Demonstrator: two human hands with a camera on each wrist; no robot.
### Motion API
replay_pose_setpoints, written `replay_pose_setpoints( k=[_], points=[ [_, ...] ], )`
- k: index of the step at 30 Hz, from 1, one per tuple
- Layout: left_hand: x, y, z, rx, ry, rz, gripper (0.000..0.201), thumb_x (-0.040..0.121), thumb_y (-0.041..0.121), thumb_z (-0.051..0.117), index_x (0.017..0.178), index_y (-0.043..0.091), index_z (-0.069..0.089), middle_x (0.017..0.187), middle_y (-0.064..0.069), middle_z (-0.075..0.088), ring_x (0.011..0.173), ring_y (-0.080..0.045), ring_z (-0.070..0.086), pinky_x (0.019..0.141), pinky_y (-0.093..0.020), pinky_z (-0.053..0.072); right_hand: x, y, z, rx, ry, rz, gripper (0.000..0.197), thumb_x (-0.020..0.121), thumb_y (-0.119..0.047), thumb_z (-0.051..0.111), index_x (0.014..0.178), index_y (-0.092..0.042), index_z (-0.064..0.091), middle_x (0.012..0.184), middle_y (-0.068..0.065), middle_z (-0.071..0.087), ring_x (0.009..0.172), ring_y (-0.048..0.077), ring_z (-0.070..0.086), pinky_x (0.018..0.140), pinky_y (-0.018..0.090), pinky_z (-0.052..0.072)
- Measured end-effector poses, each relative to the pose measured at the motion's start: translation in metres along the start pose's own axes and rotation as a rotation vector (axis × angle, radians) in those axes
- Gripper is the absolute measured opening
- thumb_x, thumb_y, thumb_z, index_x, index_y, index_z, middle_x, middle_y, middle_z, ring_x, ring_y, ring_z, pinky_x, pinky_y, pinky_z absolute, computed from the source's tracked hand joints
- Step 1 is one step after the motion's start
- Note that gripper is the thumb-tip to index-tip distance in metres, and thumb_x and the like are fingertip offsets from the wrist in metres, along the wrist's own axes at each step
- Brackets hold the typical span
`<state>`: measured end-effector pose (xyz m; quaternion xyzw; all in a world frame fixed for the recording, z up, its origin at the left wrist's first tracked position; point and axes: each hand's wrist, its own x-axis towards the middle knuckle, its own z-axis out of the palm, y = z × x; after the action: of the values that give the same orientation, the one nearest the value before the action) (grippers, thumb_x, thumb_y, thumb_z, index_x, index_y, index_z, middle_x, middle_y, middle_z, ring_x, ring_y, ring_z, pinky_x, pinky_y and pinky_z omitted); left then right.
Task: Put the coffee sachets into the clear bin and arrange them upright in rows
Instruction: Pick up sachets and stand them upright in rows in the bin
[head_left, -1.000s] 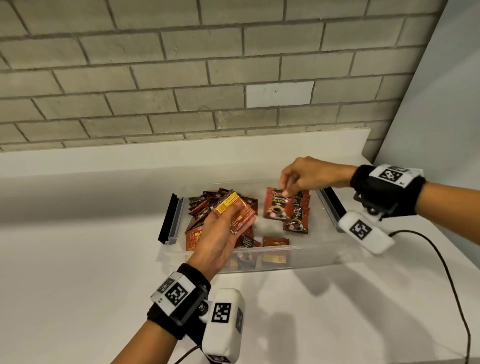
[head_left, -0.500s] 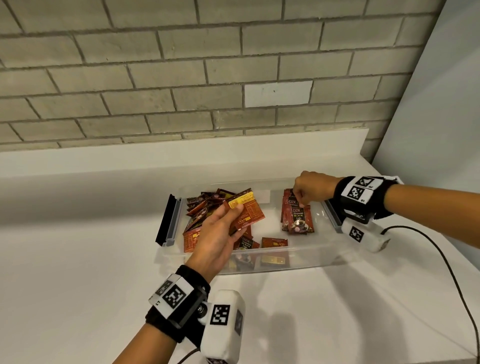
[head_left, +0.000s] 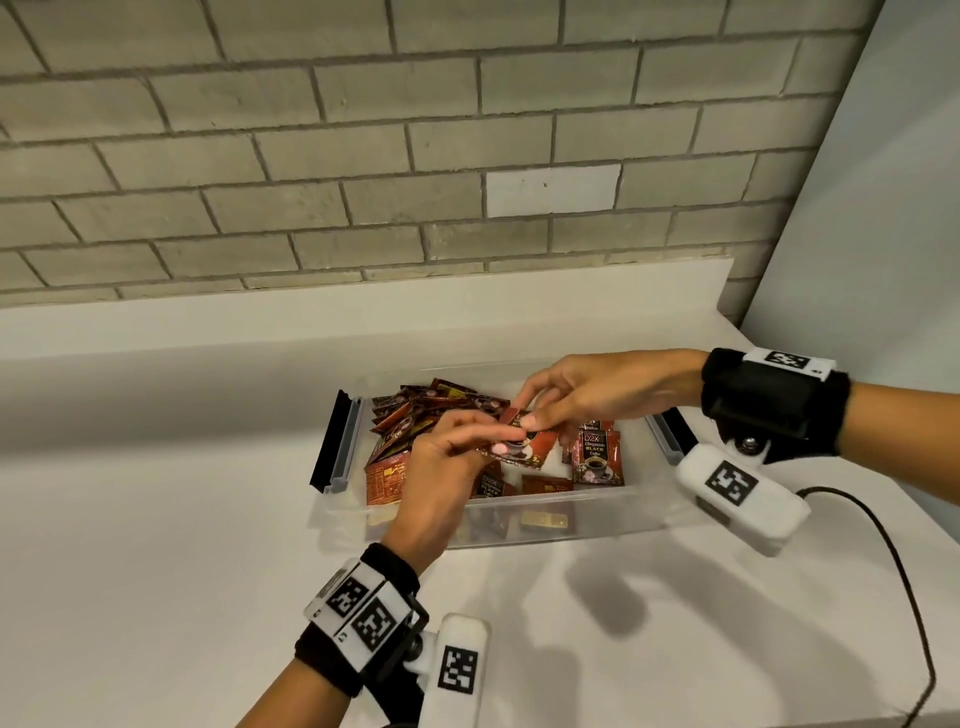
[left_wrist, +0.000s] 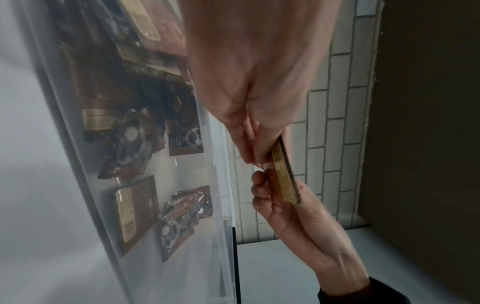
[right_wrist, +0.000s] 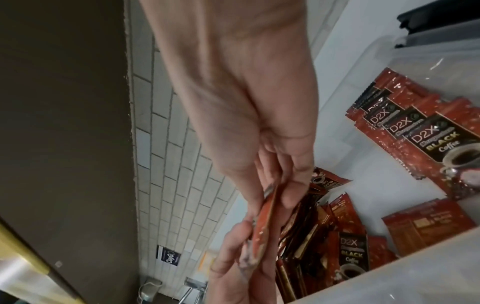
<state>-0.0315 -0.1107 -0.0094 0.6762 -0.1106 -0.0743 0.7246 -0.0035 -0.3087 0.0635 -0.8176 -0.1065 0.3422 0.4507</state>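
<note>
The clear bin (head_left: 571, 525) sits on the white counter. Over its middle, my left hand (head_left: 496, 434) holds a red coffee sachet (head_left: 522, 451) by its lower left part. My right hand (head_left: 525, 415) pinches the same sachet's top edge between thumb and fingers. The left wrist view shows the sachet (left_wrist: 284, 174) edge-on between both hands, and so does the right wrist view (right_wrist: 265, 218). A short row of sachets (head_left: 597, 460) leans upright at the bin's right end. Loose sachets (head_left: 410, 421) lie piled at the left end, with a few flat near the front wall.
Black latches (head_left: 330, 441) stick out at both short ends of the bin. A grey brick wall stands behind the counter's raised back ledge. A black cable (head_left: 893, 545) runs across the counter on the right. A pale wall closes off the right side.
My right hand left the upright row at the bin's right end and moved left to pinch the sachet in my left hand. The left hand has turned that sachet over.
</note>
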Motion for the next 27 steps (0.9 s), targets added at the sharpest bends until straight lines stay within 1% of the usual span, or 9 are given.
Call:
replay_pose_setpoints(
  k=[2, 5, 11, 13, 15, 19, 22, 24, 27],
  points=[
    [0.001, -0.001, -0.001, 0.008, -0.002, 0.02, 0.034, 0.084, -0.013, 0.059, 0.08, 0.014, 0.079, 0.11, -0.005, 0.061, 0.105, -0.014, 0.06, 0.085, -0.026, 0.052, -0.002, 0.0, -0.004, 0.056, 0.044, -0.027, 0.027, 0.093, -0.013, 0.058, 0.118, -0.007, 0.055, 0.097, 0.008, 0.071, 0.085, 0.014, 0.069, 0.075, 0.023, 0.055],
    [0.003, 0.003, -0.003, -0.009, -0.011, 0.03, 0.022, 0.081, -0.008, 0.065, 0.083, 0.009, 0.078, 0.108, -0.006, 0.065, 0.106, -0.018, 0.062, 0.094, -0.031, 0.051, -0.005, 0.004, -0.018, 0.041, 0.093, -0.042, 0.021, 0.094, -0.017, 0.056, 0.113, -0.009, 0.058, 0.108, 0.011, 0.07, 0.096, 0.021, 0.067, 0.086, 0.031, 0.054],
    [0.008, 0.006, -0.006, 0.064, -0.006, -0.069, 0.023, 0.084, -0.006, 0.064, 0.087, 0.013, 0.078, 0.105, -0.007, 0.07, 0.102, -0.02, 0.066, 0.091, -0.028, 0.053, -0.007, 0.018, -0.044, -0.196, 0.17, 0.015, 0.022, 0.097, -0.021, 0.052, 0.113, -0.009, 0.06, 0.109, 0.007, 0.068, 0.093, 0.02, 0.062, 0.08, 0.027, 0.052],
    [0.007, 0.007, -0.006, 0.06, -0.01, -0.109, 0.024, 0.085, -0.007, 0.063, 0.089, 0.012, 0.077, 0.099, -0.006, 0.073, 0.1, -0.021, 0.068, 0.087, -0.025, 0.055, -0.003, 0.025, -0.049, -0.347, 0.169, 0.035, 0.02, 0.096, -0.017, 0.054, 0.112, -0.009, 0.062, 0.111, 0.008, 0.068, 0.097, 0.025, 0.063, 0.088, 0.035, 0.053],
    [0.005, 0.009, -0.006, 0.05, -0.001, -0.138, 0.023, 0.086, -0.007, 0.062, 0.091, 0.011, 0.075, 0.096, -0.008, 0.074, 0.098, -0.02, 0.069, 0.086, -0.026, 0.056, 0.005, 0.031, -0.049, -0.581, 0.176, 0.085, 0.019, 0.093, -0.015, 0.057, 0.11, -0.011, 0.065, 0.108, 0.003, 0.069, 0.099, 0.021, 0.063, 0.092, 0.037, 0.051],
    [0.001, 0.012, -0.011, -0.048, 0.039, -0.191, 0.019, 0.088, -0.006, 0.059, 0.094, 0.007, 0.071, 0.094, -0.012, 0.073, 0.095, -0.022, 0.069, 0.088, -0.03, 0.056, 0.021, 0.048, -0.039, -0.835, 0.133, 0.157, 0.016, 0.088, -0.013, 0.064, 0.104, -0.009, 0.067, 0.087, -0.007, 0.064, 0.081, 0.009, 0.057, 0.075, 0.018, 0.045],
    [-0.008, 0.016, -0.023, -0.044, 0.056, -0.184, 0.018, 0.09, -0.002, 0.058, 0.102, 0.006, 0.068, 0.095, -0.014, 0.068, 0.088, -0.02, 0.069, 0.08, -0.027, 0.058, 0.028, 0.051, -0.036, -0.97, 0.117, 0.174, 0.016, 0.089, -0.013, 0.063, 0.103, -0.006, 0.065, 0.1, 0.005, 0.066, 0.083, 0.012, 0.054, 0.077, 0.025, 0.048],
    [-0.013, 0.02, -0.036, 0.017, 0.068, -0.171, 0.017, 0.09, -0.001, 0.058, 0.105, 0.006, 0.065, 0.094, -0.013, 0.067, 0.084, -0.02, 0.069, 0.076, -0.025, 0.058, 0.029, 0.045, -0.035, -1.007, 0.145, 0.159, 0.019, 0.091, -0.018, 0.061, 0.104, -0.005, 0.064, 0.103, 0.008, 0.066, 0.083, 0.013, 0.054, 0.069, 0.022, 0.046],
    [-0.003, 0.029, -0.058, 0.322, 0.05, -0.14, 0.016, 0.091, 0.007, 0.06, 0.105, 0.013, 0.064, 0.098, -0.007, 0.066, 0.091, -0.021, 0.066, 0.079, -0.025, 0.056, 0.037, 0.027, -0.022, -0.976, 0.146, 0.096, 0.027, 0.091, -0.025, 0.061, 0.11, -0.006, 0.061, 0.106, 0.007, 0.065, 0.085, 0.016, 0.055, 0.068, 0.021, 0.042]
  ],
)
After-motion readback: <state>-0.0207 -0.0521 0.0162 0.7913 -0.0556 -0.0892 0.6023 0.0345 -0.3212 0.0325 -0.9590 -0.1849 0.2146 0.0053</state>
